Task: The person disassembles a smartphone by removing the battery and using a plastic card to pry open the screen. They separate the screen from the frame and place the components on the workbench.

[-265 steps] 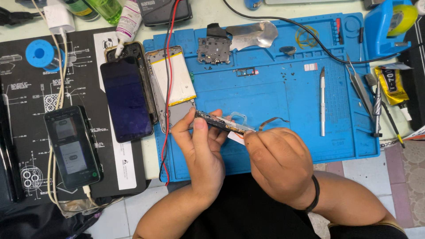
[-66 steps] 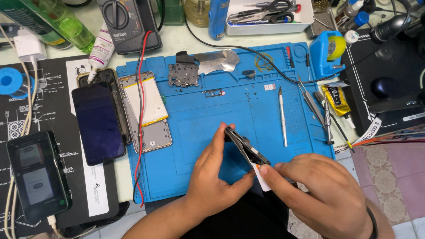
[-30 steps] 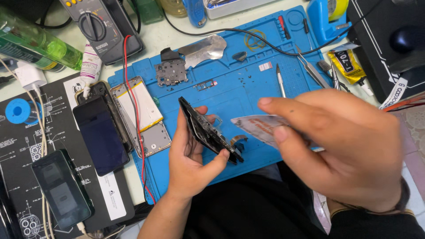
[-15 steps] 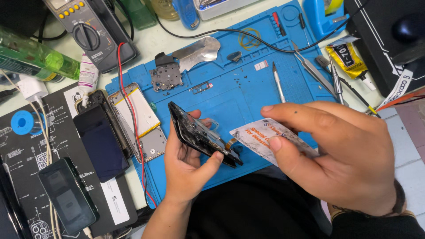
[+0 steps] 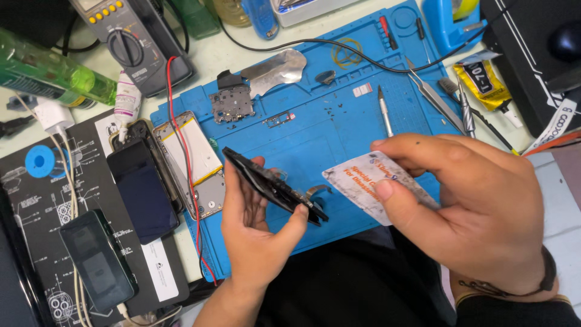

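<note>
left hand [image 5: 257, 236] holds phone frame [image 5: 273, 186] on edge | right hand [image 5: 469, 212] pinches plastic card [image 5: 363, 189], not yet in the seam | battery [image 5: 189, 151] already out on blue mat [image 5: 339, 130]

Left hand [image 5: 257, 233] cupped, right hand [image 5: 466, 212] pinching

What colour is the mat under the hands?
Bright blue mat, seen clearly in the head view.
</note>
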